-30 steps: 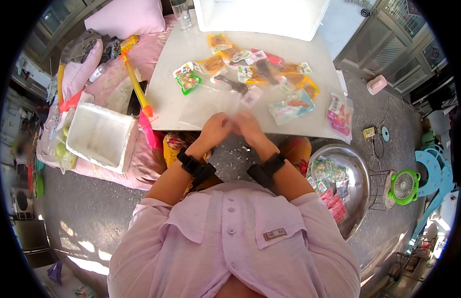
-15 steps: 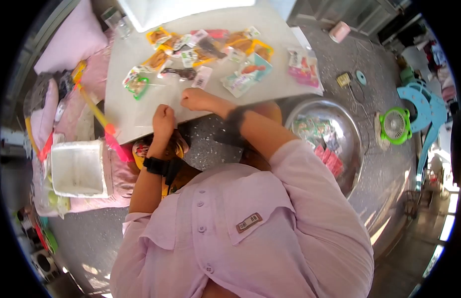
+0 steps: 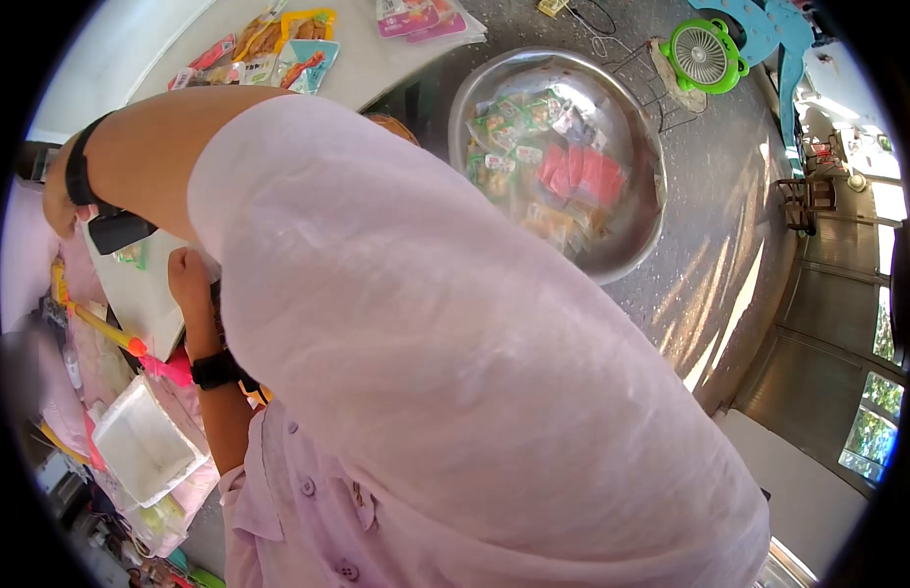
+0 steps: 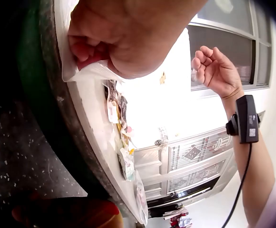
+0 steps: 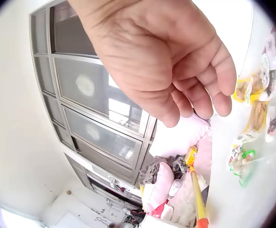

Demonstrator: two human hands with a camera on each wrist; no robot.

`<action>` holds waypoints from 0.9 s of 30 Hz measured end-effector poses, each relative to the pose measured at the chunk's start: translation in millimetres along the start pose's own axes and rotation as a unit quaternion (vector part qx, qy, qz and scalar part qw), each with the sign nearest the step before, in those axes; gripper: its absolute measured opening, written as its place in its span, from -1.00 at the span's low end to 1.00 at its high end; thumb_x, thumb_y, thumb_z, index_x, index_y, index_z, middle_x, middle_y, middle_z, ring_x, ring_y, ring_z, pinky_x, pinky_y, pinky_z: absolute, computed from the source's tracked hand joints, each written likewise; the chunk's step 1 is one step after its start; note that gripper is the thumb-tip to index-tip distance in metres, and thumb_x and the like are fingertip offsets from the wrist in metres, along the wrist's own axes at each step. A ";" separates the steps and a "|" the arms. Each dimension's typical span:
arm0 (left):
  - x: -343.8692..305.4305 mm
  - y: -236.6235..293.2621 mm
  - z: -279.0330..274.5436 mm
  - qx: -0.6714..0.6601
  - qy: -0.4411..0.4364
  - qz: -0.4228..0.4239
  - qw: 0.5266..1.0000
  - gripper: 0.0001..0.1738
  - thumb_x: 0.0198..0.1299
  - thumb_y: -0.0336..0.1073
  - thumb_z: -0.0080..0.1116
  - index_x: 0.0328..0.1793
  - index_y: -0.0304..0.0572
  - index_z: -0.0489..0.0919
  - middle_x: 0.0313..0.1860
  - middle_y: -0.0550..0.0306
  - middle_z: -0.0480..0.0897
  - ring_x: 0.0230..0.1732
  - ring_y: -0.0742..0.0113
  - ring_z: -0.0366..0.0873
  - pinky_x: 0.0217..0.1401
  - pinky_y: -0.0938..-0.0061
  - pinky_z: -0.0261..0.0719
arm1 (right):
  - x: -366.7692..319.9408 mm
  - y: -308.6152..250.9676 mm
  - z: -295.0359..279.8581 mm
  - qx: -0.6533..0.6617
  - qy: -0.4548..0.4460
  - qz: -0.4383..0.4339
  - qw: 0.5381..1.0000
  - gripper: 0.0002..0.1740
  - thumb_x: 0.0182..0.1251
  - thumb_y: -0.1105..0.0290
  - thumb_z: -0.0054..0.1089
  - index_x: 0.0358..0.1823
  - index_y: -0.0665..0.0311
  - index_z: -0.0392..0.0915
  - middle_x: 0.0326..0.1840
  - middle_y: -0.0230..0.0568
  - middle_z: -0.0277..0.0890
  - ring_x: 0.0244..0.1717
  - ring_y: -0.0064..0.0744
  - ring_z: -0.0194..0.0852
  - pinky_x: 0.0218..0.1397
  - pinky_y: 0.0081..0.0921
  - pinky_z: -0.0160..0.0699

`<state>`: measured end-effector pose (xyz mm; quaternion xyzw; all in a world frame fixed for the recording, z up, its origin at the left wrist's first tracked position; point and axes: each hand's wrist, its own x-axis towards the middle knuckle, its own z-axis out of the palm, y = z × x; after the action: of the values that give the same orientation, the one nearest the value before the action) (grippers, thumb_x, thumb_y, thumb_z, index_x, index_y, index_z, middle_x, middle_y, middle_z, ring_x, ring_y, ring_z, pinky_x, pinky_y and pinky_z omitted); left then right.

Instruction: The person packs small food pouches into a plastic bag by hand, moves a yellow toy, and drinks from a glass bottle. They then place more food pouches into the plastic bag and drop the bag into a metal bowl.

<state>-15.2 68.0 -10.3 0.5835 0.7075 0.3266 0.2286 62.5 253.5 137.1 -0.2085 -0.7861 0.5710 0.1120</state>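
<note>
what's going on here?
A person is at a table strewn with food packets. Their left hand grips what looks like a thin plastic bag at the table's edge. Their right hand is raised, fingers loosely curled, holding nothing. More packets lie in a metal basin beside the table.

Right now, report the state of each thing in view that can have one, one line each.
Left hand: curled, seemingly gripping clear plastic film
Right hand: raised, fingers loosely bent, holding nothing
Small foam box: open-topped, lid off
Metal basin: holding packets
Green fan: upright, running unclear
Food packets: lying on table, seals unclear
</note>
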 end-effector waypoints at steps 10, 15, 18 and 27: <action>6.3 -8.6 2.2 0.031 0.010 0.051 0.998 -0.79 -0.01 -0.33 -0.13 -0.38 -0.37 0.42 -0.51 -0.02 0.44 -0.48 0.16 0.35 -0.37 0.35 0.35 | 24.7 -45.7 8.4 -0.081 -0.012 -0.053 0.995 -0.74 -0.04 0.18 0.09 -0.40 0.19 0.52 -0.47 -0.24 0.44 -0.47 -0.46 0.40 -0.40 -0.50 0.38; 14.4 -12.5 2.5 0.033 0.013 0.078 0.996 -0.80 0.01 -0.33 -0.13 -0.36 -0.34 0.43 -0.49 0.00 0.46 -0.46 0.13 0.38 -0.35 0.34 0.37 | 26.3 -58.6 10.9 -0.154 -0.002 -0.058 0.986 -0.72 -0.03 0.16 0.07 -0.38 0.19 0.52 -0.44 -0.22 0.45 -0.44 -0.46 0.40 -0.38 -0.50 0.38; 15.8 -15.9 1.8 0.040 0.020 0.108 0.993 -0.80 0.01 -0.33 -0.12 -0.35 -0.32 0.44 -0.48 0.01 0.47 -0.45 0.12 0.40 -0.34 0.34 0.38 | 27.2 -66.7 16.2 -0.196 0.004 -0.058 0.979 -0.71 -0.02 0.15 0.05 -0.37 0.19 0.52 -0.42 -0.21 0.46 -0.42 -0.46 0.41 -0.37 -0.50 0.38; 2.8 37.6 -1.2 0.148 -0.141 -0.020 0.979 -0.75 -0.09 -0.27 -0.11 -0.39 -0.33 0.47 -0.38 -0.22 0.52 -0.27 -0.13 0.46 -0.21 0.14 0.40 | -72.8 -58.3 65.6 -0.277 0.054 -0.109 0.953 -0.70 0.06 0.24 0.01 -0.24 0.29 0.47 -0.28 -0.07 0.44 -0.32 -0.34 0.43 -0.31 -0.46 0.41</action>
<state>8.7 74.5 18.1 0.6370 0.7201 0.1281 0.2435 88.3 149.3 175.4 -0.1750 -0.9240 0.3032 0.1537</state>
